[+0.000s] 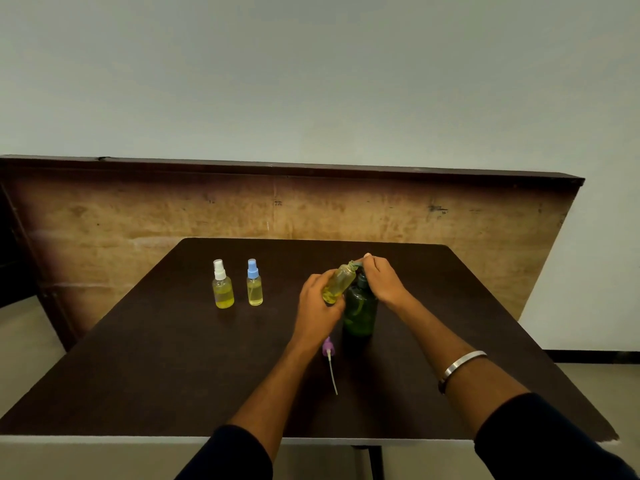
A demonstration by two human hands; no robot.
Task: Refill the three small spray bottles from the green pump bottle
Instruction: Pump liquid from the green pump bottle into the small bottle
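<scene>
Green translucent plastic pump bottle stands upright at the table's centre, no label legible. My left hand curls around the uncapped clear small spray bottle of yellow liquid, tilting its neck toward one o'clock under the spout. My right hand presses curled fingers on the pump head.

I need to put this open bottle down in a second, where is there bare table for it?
Bare table lies in front of the white-capped bottle and blue-capped bottle, left of the left hand. More lies right of the right hand. It is crowded around the green pump bottle, with the purple sprayer lying just before it.
</scene>
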